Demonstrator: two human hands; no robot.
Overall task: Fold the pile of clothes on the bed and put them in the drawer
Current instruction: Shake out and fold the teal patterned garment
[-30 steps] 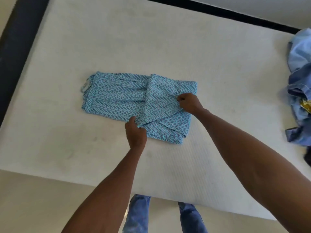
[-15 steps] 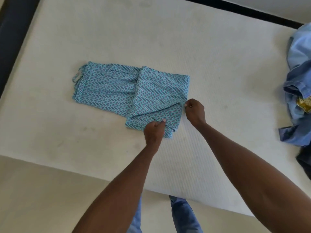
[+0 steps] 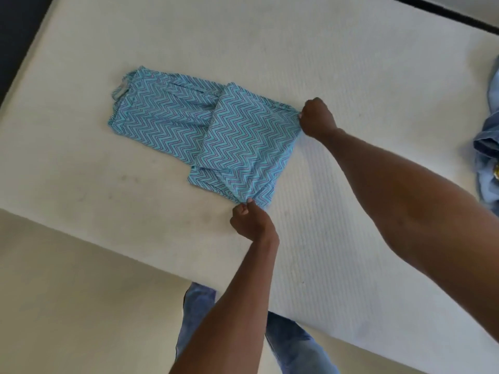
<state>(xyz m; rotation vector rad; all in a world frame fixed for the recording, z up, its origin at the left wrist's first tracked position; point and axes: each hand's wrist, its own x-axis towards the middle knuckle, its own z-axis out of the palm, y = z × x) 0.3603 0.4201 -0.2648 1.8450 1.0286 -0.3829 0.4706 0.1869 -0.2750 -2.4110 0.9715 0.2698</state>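
Both hands pinch the zigzag garment on a pale mattress; beige, possibly tiled, floor.

- The left hand is seen low in the middle of the shot, knuckles up, fingers curled under and thumb pressed against them in a tight pinch on a cloth corner.
- The left forearm is stretched up from the bottom edge, pretty much straight, bare the whole way.
- The right hand is held further out and a bit to the right, balled up fist-style, with the fingertips clamped on another corner.
- The right forearm is angled in from the lower right edge, also bare, with the wrist bent slightly toward the hand.
- Both hands are kept well apart.
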